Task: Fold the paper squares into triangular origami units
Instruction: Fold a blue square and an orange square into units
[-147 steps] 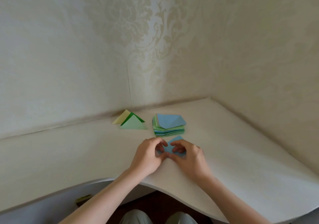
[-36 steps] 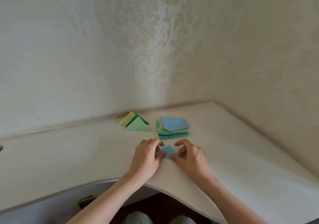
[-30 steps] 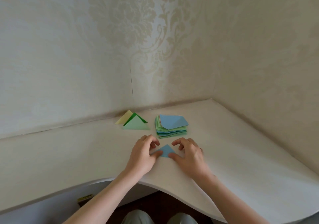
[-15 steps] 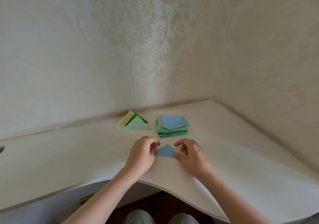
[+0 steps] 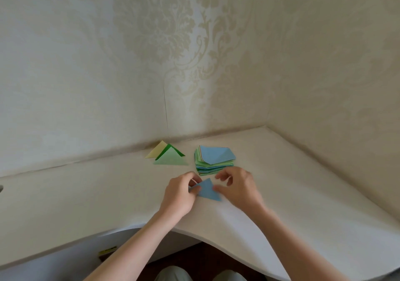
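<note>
- Spreading across the lower half of the view, a cream-white curved bench (image 5: 303, 183) fits into a corner of pale damask-patterned wallpaper (image 5: 151, 31).
- Reaching in from below, the left hand (image 5: 179, 196) pinches the left corner of a small light-blue folded paper triangle (image 5: 208, 191) between thumb and fingertips, its fingers curled closed on the paper.
- The right hand (image 5: 238, 188) is partly curled; its thumb tip touches the right edge of the same triangle, the other fingers raised and loosely bent above the bench. It is slightly blurred.
- A stack of green and blue paper squares (image 5: 214, 160), a blue sheet on top, sits just behind the hands.
- Three folded paper triangles (image 5: 167, 156), pale yellow, dark green and light green, overlap left of the stack, near the wall.
- The blue triangle lies near the bench's front edge, between both hands.
</note>
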A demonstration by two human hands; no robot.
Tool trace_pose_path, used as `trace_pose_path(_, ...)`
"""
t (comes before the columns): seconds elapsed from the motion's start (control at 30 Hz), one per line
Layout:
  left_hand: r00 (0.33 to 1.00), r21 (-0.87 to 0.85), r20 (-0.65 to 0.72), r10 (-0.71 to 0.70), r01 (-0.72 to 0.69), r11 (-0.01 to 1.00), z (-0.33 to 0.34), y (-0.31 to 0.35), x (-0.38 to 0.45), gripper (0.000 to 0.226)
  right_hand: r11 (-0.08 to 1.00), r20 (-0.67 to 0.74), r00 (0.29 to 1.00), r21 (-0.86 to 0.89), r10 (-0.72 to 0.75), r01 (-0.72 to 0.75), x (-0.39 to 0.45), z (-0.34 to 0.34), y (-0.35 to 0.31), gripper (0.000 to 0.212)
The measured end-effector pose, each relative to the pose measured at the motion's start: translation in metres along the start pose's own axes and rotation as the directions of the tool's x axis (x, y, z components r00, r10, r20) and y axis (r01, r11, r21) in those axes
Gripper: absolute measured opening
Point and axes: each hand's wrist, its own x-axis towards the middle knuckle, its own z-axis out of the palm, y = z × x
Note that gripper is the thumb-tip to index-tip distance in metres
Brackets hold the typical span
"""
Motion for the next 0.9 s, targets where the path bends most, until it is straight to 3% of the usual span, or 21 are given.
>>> trace_pose_path(0.07,0.997,-0.020,-0.077,-0.029,0.028,0.999,-0.009,-0.012,0.008,0.008,0.997,-0.140,0.988,-0.031,-0.070,0.067,0.012,0.005,-0.004,0.012)
trace_pose_path(0.13,0.981,-0.045,-0.177,-0.078,0.071,0.997,-0.022,-0.027,0.021,0.007,0.982,-0.210,0.965,-0.139,-0.154,0.126,0.023,0.012,-0.007,0.019)
trace_pose_path(0.27,0.942,-0.110,-0.289,-0.171,0.144,0.983,-0.046,-0.052,0.045,0.006,0.914,-0.041,0.980,-0.369,-0.194,0.166,0.039,0.021,-0.008,0.044)
trace_pose_path(0.37,0.934,-0.104,-0.312,-0.176,0.150,0.983,-0.048,-0.058,0.057,0.008,0.886,0.009,0.990,-0.445,-0.144,0.132,0.043,0.029,0.000,0.042)
trace_pose_path(0.6,0.939,-0.005,-0.329,-0.098,0.102,0.995,-0.032,-0.069,0.074,0.011,0.869,-0.143,0.975,-0.488,-0.172,0.082,0.039,0.039,0.004,0.019)
trace_pose_path(0.77,0.929,0.128,-0.371,-0.001,0.052,0.990,-0.029,-0.068,0.076,0.015,0.909,-0.223,0.962,-0.413,-0.159,0.054,0.040,0.040,0.004,0.015)
trace_pose_path(0.9,0.899,0.180,-0.409,0.157,-0.089,0.980,-0.025,-0.056,0.065,0.016,0.918,-0.241,0.957,-0.392,-0.160,0.055,0.039,0.035,0.001,0.011)
